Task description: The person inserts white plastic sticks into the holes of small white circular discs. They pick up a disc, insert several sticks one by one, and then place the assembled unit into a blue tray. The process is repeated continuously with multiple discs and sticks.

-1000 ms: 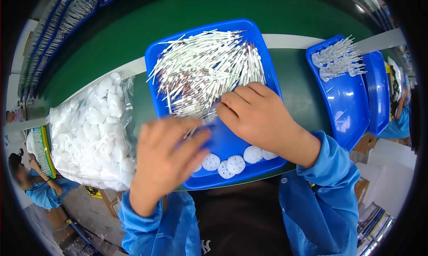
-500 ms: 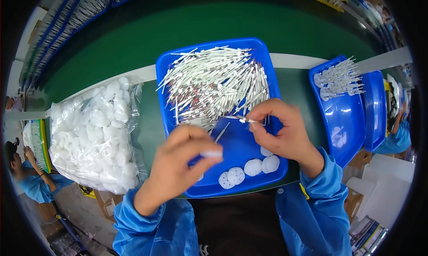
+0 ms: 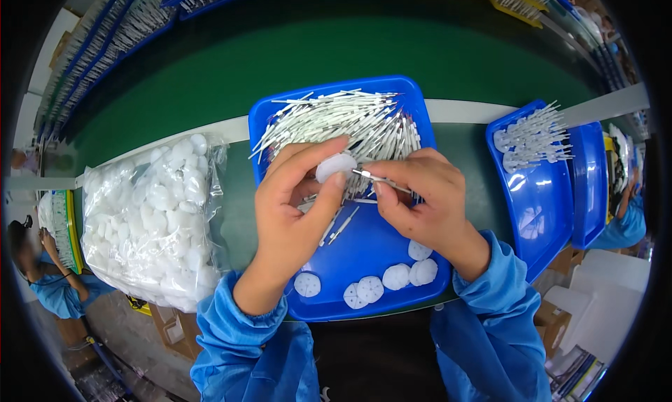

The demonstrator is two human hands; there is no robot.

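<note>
My left hand (image 3: 297, 206) pinches a small white round disc (image 3: 334, 167) between thumb and fingers. My right hand (image 3: 423, 195) holds a thin white stick with a metal tip (image 3: 378, 179), its tip pointing at the disc. Both hands hover over a blue tray (image 3: 364, 251). A heap of the same white sticks (image 3: 350, 125) fills the tray's far half. Several loose white discs (image 3: 381, 281) lie along its near edge. Two more sticks (image 3: 339, 227) lie on the tray floor under my hands.
A clear plastic bag of white discs (image 3: 150, 216) lies left of the tray. A second blue tray (image 3: 535, 185) at the right holds sticks with discs on them (image 3: 532, 137). A green belt (image 3: 294, 59) runs behind. Other people in blue sit at far left (image 3: 52, 276) and far right (image 3: 626, 220).
My hands rose from the tray and came together; the left now holds a disc up and the right has brought a stick's tip to it.
</note>
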